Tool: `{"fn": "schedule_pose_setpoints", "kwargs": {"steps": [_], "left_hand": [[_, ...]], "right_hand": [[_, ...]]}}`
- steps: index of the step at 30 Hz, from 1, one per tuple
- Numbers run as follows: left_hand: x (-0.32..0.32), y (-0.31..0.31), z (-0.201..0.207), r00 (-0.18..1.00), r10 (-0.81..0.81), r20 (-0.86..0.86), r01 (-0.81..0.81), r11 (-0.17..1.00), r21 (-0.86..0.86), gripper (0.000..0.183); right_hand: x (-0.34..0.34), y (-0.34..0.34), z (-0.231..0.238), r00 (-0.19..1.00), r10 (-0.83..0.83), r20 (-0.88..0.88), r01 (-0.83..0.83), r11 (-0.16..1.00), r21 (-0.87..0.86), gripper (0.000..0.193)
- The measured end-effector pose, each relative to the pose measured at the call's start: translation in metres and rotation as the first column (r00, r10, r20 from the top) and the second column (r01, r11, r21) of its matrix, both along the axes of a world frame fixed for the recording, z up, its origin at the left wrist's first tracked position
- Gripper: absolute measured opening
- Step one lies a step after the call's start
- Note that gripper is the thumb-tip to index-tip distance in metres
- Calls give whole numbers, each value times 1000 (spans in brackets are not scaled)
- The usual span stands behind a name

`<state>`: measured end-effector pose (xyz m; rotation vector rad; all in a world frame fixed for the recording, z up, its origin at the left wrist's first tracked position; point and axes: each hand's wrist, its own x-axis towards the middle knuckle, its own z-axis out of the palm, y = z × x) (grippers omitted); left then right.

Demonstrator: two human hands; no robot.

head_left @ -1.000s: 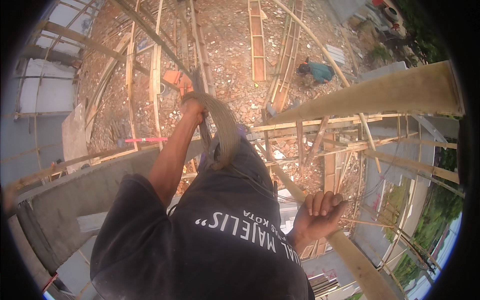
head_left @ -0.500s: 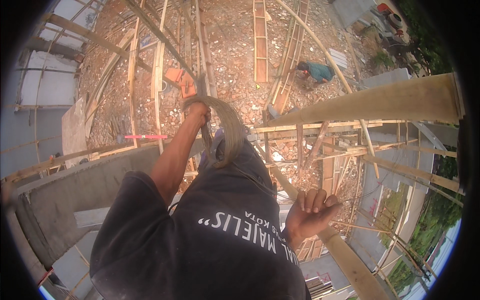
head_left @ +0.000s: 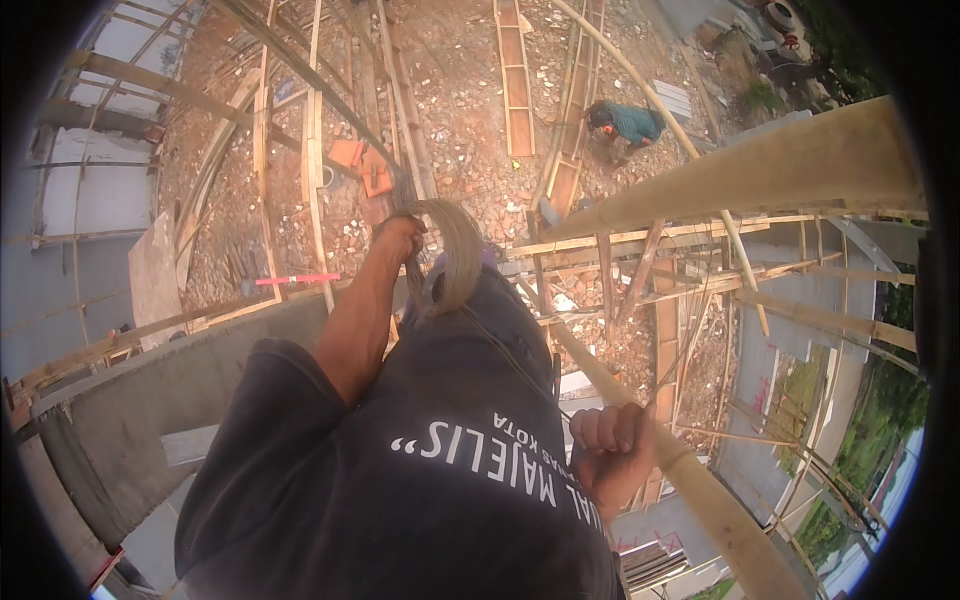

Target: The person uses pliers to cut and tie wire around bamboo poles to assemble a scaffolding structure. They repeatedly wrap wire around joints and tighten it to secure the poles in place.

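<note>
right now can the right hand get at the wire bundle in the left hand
Probably yes: nothing visible stands between the right hand and the wire bundle, whose arched part extends beyond the left hand.

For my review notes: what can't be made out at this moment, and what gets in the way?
All in the head view:
Inside of the right hand: its curled fingers hide whether it grips any wire.
Inside of the left hand: its own back hides how the fingers close on the coil of wire.
Co-worker: hands too small and far off.
Thick pole: near end cut off by the lower edge.
</note>
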<state>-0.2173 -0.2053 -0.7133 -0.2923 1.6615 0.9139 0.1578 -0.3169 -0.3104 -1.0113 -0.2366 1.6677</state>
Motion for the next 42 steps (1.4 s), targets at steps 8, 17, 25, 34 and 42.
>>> {"fn": "schedule_pose_setpoints", "kwargs": {"steps": [8, 17, 25, 34, 42], "left_hand": [[-29, -26, -89, 984, -150, 94, 160, 982, -99, 12], [-28, -26, -112, 984, -97, 147, 117, 984, -135, 18], [-8, -23, -83, 968, -242, 67, 250, 953, -171, 18], [6, -11, -73, 934, -355, 43, 356, 912, -205, 19], [20, -4, -68, 915, -400, 42, 400, 895, -199, 20]], "right_hand": [[-11, -10, 2, 969, -118, 216, 109, 993, 53, 51], [-17, -8, 15, 927, -216, 308, 181, 973, 141, 51], [-15, -9, 20, 917, -256, 307, 224, 965, 135, 49], [-10, -16, 25, 895, -313, 319, 264, 946, 187, 48], [-2, -17, 35, 891, -320, 322, 256, 940, 224, 48]]}}
